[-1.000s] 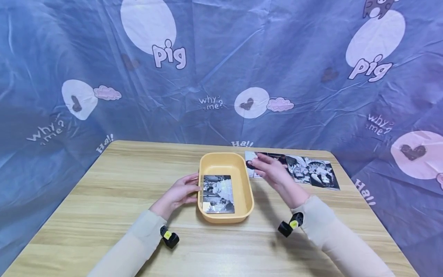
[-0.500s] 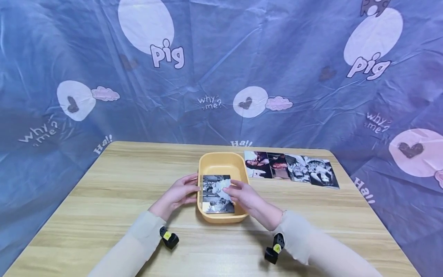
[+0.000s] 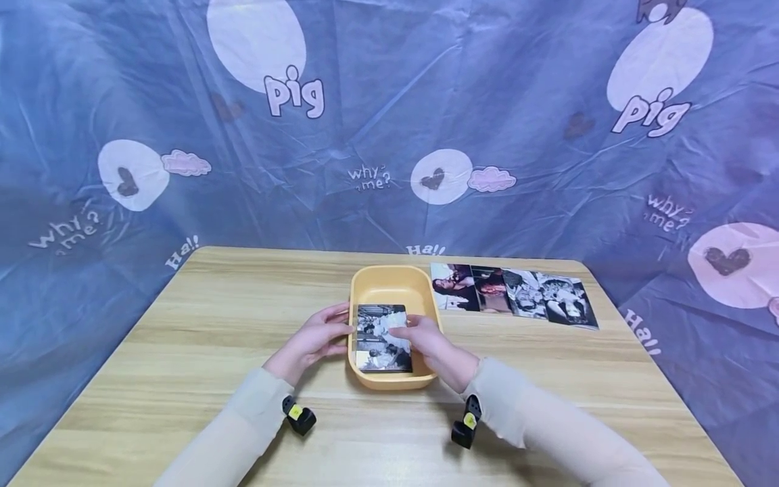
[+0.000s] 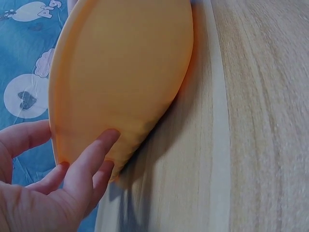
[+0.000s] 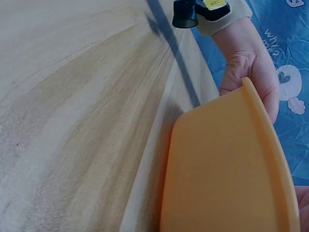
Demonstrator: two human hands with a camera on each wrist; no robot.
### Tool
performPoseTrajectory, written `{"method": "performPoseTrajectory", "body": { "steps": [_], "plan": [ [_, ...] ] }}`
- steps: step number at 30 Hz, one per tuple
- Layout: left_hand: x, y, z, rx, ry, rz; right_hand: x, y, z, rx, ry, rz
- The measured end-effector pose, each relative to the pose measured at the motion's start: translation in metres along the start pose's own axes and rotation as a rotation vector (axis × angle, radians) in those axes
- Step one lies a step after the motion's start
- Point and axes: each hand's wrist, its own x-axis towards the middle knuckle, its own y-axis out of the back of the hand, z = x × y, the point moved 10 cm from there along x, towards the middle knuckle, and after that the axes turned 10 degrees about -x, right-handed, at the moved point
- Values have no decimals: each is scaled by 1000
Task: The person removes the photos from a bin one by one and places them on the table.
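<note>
A yellow plastic basin (image 3: 393, 384) stands on the wooden table, with a black-and-white photo (image 3: 380, 348) lying in its left part. My left hand (image 3: 313, 341) rests against the basin's left side. In the left wrist view, its spread fingers (image 4: 91, 157) touch the outer wall while the thumb lies at the rim. My right hand (image 3: 431, 341) reaches over the right rim and pinches the photo's right edge, thumb on top, other fingers mostly hidden. Only a sliver of my right hand (image 5: 303, 205) shows in the right wrist view, where my left hand (image 5: 248, 67) appears behind the basin.
Several photos (image 3: 517, 294), some in colour and some black-and-white, lie in an overlapping row at the back right of the table (image 3: 213, 318). Behind the table hangs a blue printed curtain (image 3: 365, 122). Both wrists carry small black cameras.
My right hand has come from above the photo row, left and down into the basin, and its thumb now lies on the photo. My left hand has stayed at the basin's side.
</note>
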Motion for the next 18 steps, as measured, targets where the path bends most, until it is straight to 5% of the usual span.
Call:
{"method": "performPoseTrajectory", "body": {
  "steps": [18],
  "plan": [
    [-2, -1, 1, 14, 6, 2, 7, -3, 6, 14, -46, 19]
  ]
}}
